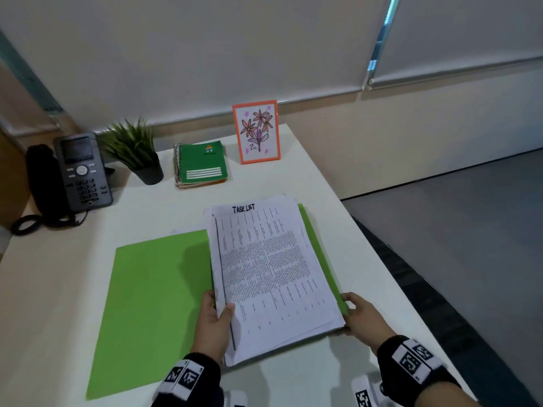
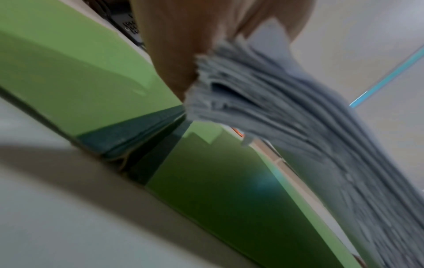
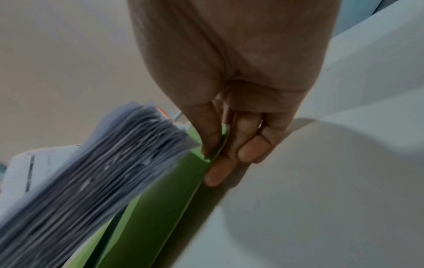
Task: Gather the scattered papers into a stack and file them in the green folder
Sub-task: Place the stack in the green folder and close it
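Over the open folder [image 1: 152, 289] on the tabletop [image 1: 58, 289], the left hand [image 1: 213, 324] clamps the loosely squared papers [image 1: 273, 274] while the right hand [image 1: 364, 315] pinches the folder's right flap; apparently uneven sheets could slide out if the grip loosens.

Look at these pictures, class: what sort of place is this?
Probably an office desk. A desk phone sits at the back, a stack of printed papers lies on an open green folder, and a spiral notebook is nearby.
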